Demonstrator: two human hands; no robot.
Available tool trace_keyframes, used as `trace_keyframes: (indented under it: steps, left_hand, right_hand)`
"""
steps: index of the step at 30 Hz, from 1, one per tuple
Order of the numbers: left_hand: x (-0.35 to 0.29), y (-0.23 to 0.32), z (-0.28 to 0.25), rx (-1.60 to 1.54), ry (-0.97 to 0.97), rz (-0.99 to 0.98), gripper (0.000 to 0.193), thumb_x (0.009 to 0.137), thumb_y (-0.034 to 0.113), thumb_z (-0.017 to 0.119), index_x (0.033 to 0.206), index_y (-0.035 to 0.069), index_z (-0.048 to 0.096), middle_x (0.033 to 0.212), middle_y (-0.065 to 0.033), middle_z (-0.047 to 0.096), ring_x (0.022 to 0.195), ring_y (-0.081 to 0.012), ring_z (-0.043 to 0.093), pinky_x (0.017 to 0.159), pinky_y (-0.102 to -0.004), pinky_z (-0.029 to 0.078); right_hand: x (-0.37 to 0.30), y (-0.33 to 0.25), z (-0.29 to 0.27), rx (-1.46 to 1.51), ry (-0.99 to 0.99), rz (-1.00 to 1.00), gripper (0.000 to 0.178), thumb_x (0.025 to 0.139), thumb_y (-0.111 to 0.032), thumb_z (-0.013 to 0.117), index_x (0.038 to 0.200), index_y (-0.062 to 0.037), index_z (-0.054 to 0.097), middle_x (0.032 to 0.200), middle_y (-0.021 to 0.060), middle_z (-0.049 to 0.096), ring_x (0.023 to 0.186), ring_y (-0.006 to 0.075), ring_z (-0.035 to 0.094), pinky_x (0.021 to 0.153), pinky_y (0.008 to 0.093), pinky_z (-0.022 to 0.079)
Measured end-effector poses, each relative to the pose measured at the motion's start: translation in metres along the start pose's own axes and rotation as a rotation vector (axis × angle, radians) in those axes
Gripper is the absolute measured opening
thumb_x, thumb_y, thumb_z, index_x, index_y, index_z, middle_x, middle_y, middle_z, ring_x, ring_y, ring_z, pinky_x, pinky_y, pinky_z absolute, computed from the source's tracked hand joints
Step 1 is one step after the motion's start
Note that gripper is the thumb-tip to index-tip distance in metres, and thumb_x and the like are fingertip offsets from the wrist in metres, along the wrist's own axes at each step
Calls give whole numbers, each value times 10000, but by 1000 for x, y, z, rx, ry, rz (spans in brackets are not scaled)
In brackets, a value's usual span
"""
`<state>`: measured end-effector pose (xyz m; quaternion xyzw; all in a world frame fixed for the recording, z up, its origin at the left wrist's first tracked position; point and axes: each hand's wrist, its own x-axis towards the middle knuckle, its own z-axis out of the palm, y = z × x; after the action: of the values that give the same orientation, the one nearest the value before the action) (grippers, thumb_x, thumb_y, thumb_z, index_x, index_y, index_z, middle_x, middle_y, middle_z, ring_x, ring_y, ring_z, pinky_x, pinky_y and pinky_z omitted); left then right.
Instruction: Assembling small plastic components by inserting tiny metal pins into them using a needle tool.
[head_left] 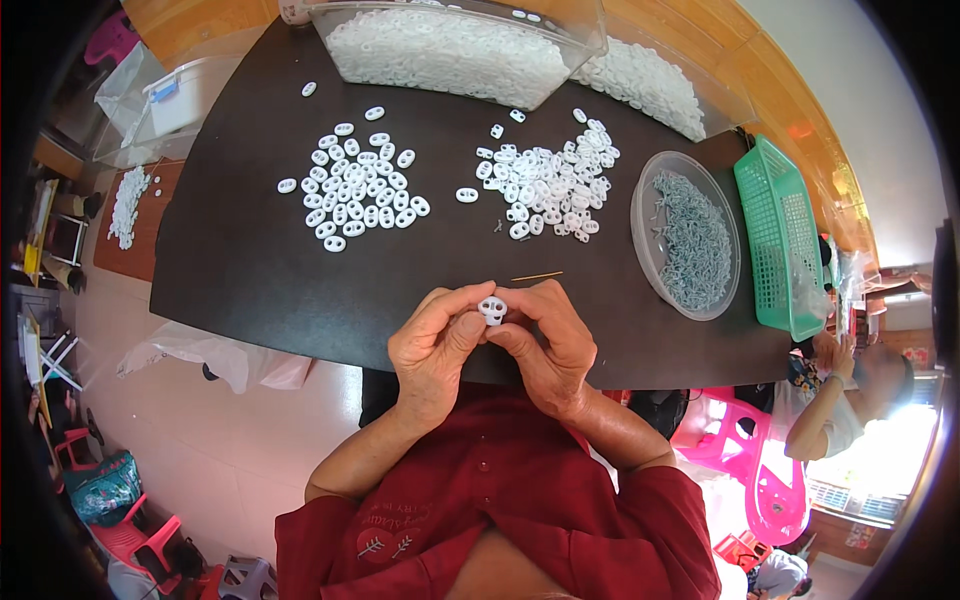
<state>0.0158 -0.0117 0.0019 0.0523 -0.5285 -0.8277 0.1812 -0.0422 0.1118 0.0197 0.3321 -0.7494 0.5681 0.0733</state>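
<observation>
Near the table's front edge, my left hand and my right hand meet around a small white plastic piece with two holes. Thumbs and fingertips of both hands pinch it from either side. It looks like a double-hole cord lock; whether its parts are joined I cannot tell. Just beyond my right fingers lies a thin brass-coloured rod. Farther off to the left spreads a pile of white oval two-hole pieces. To the right of it is another pile of small white pieces, some shaped differently.
Clear bins of white pieces line the table's far edge. At right stand a round tub of small grey metal parts, perhaps springs, and a green basket. Another person sits beyond, near a pink chair.
</observation>
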Motion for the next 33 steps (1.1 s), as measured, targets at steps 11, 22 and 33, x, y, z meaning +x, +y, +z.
trace_keyframes:
  steps: [11,22,33]
  left_hand:
    - [-2,-5,9,243,87,216,220,925,120,576,1082,-21,637,881,-20,546,785,-83,476,697,-206,391]
    - [-5,-7,12,356,112,369,210,933,161,565,1001,-28,626,818,-33,536,728,-114,470,639,-236,382]
    - [1,-3,14,346,93,347,204,938,149,556,989,-36,626,834,-33,549,736,-112,472,653,-236,378]
  right_hand:
    - [1,1,9,-146,64,-169,269,734,-54,727,975,11,627,786,79,609,658,232,536,598,313,427]
    - [-4,5,12,-204,91,-327,312,748,-55,719,1017,34,589,748,85,587,596,220,518,537,314,413]
    - [-5,5,13,-188,113,-266,284,761,-30,706,1016,30,597,737,79,576,611,220,512,543,303,412]
